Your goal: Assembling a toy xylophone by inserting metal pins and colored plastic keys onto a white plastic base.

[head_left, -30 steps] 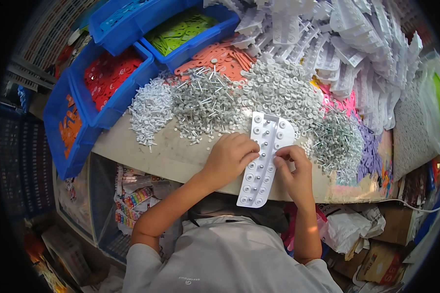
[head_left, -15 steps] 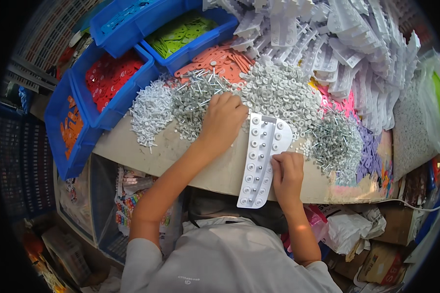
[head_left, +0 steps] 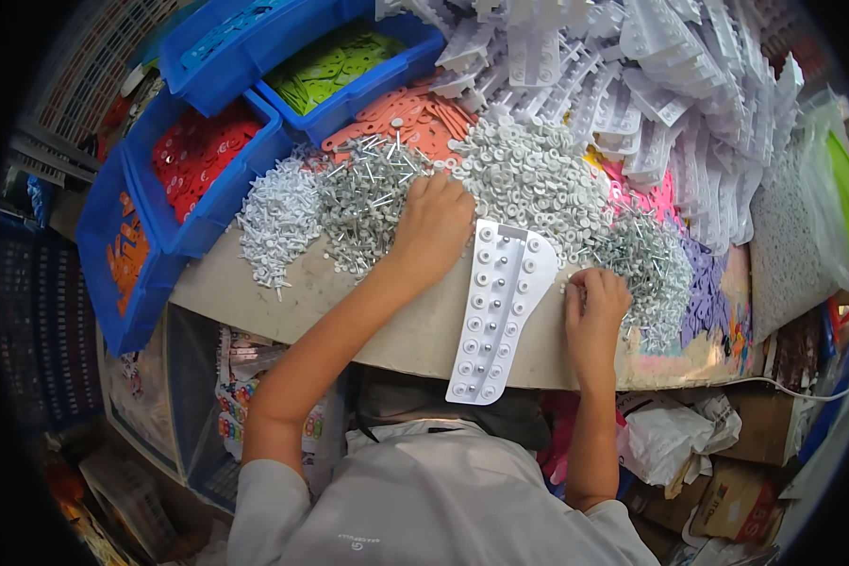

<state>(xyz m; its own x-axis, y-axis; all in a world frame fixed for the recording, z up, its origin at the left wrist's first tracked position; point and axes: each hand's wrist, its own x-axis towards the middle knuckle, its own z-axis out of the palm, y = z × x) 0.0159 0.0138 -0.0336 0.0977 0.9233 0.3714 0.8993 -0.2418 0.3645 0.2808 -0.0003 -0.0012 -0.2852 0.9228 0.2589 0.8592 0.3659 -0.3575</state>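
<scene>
A white plastic tray-like plate (head_left: 500, 307) lies lengthwise on the table, its near end over the front edge. White rings sit in two rows along its sides, and metal pins stand down its central groove. My left hand (head_left: 434, 226) reaches between a heap of metal pins (head_left: 349, 212) and a heap of small white rings (head_left: 528, 174), fingers curled down and their tips hidden. To the right of the plate, my right hand (head_left: 599, 302) is off it, its fingers bent in beside another metal pin heap (head_left: 646, 269). Whatever either hand pinches is hidden.
Blue bins (head_left: 278, 137) at the left hold red, orange, green and blue flat pieces. White pins (head_left: 278, 217) lie heaped nearby. Coral pieces (head_left: 415, 118) and a tall stack of white plastic plates (head_left: 670, 85) are behind; purple pieces (head_left: 706, 297) lie right.
My right hand has let go of the plate's right edge and moved right, toward the metal pins. My left hand stays by the heaps. The view has shifted slightly.
</scene>
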